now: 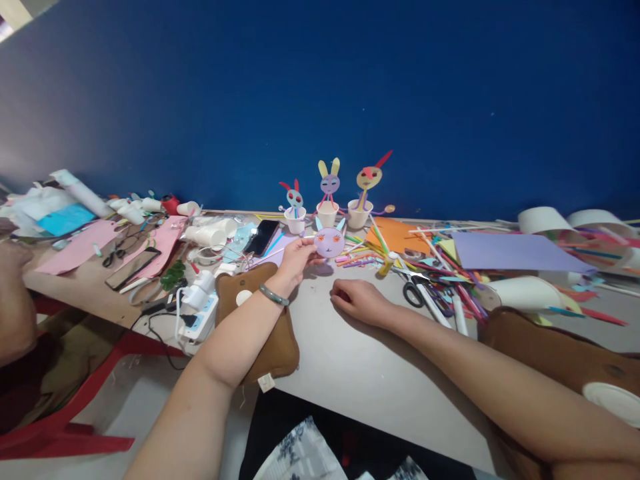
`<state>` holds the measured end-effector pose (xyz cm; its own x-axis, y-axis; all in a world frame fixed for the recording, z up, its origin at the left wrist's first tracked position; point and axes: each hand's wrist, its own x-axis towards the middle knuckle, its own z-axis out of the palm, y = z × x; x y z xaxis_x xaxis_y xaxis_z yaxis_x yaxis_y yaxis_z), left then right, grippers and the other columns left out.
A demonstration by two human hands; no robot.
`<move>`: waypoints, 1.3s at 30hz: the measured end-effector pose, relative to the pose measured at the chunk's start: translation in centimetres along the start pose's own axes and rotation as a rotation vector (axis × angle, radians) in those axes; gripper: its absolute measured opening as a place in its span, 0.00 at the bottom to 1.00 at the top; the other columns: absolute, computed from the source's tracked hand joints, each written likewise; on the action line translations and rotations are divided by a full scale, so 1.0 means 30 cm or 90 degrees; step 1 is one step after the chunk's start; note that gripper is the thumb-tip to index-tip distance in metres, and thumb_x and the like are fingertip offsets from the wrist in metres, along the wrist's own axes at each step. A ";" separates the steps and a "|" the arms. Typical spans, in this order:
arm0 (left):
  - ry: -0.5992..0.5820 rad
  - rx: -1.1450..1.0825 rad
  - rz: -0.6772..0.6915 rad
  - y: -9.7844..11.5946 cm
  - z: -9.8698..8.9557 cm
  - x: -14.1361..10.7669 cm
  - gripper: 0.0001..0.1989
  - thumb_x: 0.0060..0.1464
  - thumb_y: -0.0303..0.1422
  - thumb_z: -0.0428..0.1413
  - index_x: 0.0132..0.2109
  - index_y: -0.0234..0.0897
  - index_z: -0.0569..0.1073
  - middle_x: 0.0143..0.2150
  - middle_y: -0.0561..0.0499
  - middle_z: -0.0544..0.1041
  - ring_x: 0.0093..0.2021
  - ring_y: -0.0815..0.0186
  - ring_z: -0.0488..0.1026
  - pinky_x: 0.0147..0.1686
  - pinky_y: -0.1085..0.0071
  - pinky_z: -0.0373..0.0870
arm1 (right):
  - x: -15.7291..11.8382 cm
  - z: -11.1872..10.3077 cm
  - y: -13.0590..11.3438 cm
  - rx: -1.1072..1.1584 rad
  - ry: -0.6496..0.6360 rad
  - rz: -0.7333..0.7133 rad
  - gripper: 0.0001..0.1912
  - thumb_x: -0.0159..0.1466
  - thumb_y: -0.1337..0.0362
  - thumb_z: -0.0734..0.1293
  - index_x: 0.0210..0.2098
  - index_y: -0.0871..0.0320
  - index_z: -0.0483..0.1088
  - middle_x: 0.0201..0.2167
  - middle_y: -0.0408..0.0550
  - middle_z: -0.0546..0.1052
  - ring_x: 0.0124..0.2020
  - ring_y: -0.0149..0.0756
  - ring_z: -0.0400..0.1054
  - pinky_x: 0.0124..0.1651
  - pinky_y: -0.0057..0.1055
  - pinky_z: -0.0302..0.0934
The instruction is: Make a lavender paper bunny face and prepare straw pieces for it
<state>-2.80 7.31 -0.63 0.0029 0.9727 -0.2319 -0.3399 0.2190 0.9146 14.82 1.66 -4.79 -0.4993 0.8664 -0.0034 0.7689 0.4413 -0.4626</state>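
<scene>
My left hand [296, 262], with a bangle on its wrist, pinches the edge of a round purple paper rabbit face [329, 243]. The face has light blue ears, orange eyes and a drawn mouth, and it is tilted up towards me. My right hand [354, 299] rests on the table in a loose fist, apart from the face, with nothing visible in it. Behind my hands stand three white paper cups with paper figures: a pale face with red ears [295, 198], a purple face with yellow ears [330, 184], and a yellow face with a red feather [369, 177].
Scissors [414, 293], a glue bottle [387, 265] and colored sticks lie right of center, near a purple sheet [515, 251]. At left are a power strip [203, 320], a phone [262, 238] and a brown cushion [273, 333]. Another person's arm [15, 300] shows at far left.
</scene>
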 end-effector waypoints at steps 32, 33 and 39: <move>-0.017 0.005 0.003 -0.014 -0.004 0.006 0.09 0.48 0.21 0.63 0.30 0.33 0.70 0.25 0.54 0.75 0.25 0.70 0.76 0.33 0.72 0.75 | 0.000 0.003 -0.003 -0.017 0.001 -0.001 0.07 0.65 0.64 0.63 0.37 0.57 0.73 0.33 0.50 0.80 0.34 0.39 0.70 0.37 0.31 0.54; -0.017 0.006 0.003 -0.015 -0.004 0.007 0.09 0.47 0.21 0.64 0.31 0.33 0.70 0.25 0.54 0.75 0.25 0.70 0.76 0.33 0.72 0.76 | 0.000 0.003 -0.004 -0.017 0.001 -0.002 0.07 0.65 0.64 0.63 0.36 0.57 0.73 0.33 0.50 0.80 0.34 0.39 0.70 0.37 0.31 0.54; -0.021 0.011 -0.002 -0.016 -0.004 0.008 0.09 0.47 0.21 0.64 0.31 0.33 0.70 0.25 0.54 0.76 0.26 0.70 0.76 0.34 0.71 0.76 | 0.000 -0.003 -0.009 -0.019 0.000 -0.001 0.07 0.65 0.65 0.63 0.36 0.57 0.73 0.33 0.49 0.80 0.33 0.39 0.70 0.37 0.31 0.54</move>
<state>-2.76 7.44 -1.17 0.0343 0.9741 -0.2236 -0.3240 0.2225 0.9195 14.65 1.54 -4.59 -0.5001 0.8660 -0.0026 0.7801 0.4493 -0.4354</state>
